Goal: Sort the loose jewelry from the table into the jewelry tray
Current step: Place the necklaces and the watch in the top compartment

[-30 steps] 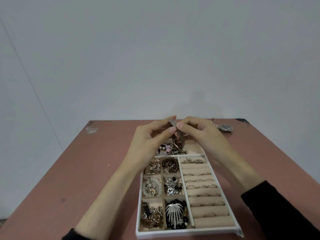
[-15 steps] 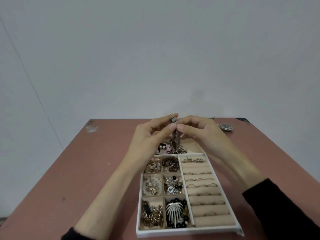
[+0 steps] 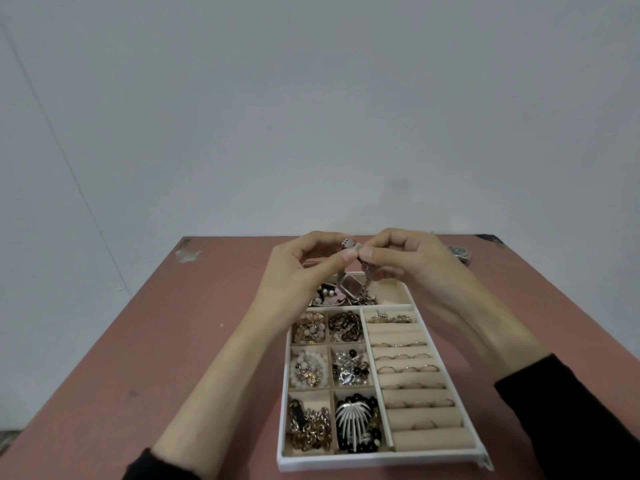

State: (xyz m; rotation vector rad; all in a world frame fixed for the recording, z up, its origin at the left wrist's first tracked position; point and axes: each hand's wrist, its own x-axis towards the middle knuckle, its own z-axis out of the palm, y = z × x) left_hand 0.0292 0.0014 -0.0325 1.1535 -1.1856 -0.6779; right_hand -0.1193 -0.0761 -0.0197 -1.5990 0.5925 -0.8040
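**Item in hand.** A metal link band (image 3: pixel 364 277) is held up over the far end of the jewelry tray (image 3: pixel 381 461). Its lower part hangs into or just above the wide far compartment (image 3: pixel 393 292); which of the two cannot be told. The left hand (image 3: pixel 294 275) pinches the band's top end between thumb and forefinger. The right hand (image 3: pixel 415 263) pinches the same end from the other side, so the fingertips meet at what looks like a clasp. Neither hand is free.

**Tray.** The six small compartments (image 3: pixel 309 332) on its left side all hold beads, chains or brooches. The ring rolls (image 3: pixel 414 377) on its right side carry several rings. The far compartment already holds a mixed heap.

**Outstanding.** One watch (image 3: pixel 460 252) lies loose on the table (image 3: pixel 166 341) near its far right corner, well apart from the tray. The hands hide part of the far edge, so more may lie there.

**Assessment.** The task is judged nearly done: the band has yet to be laid down, and then the watch remains.
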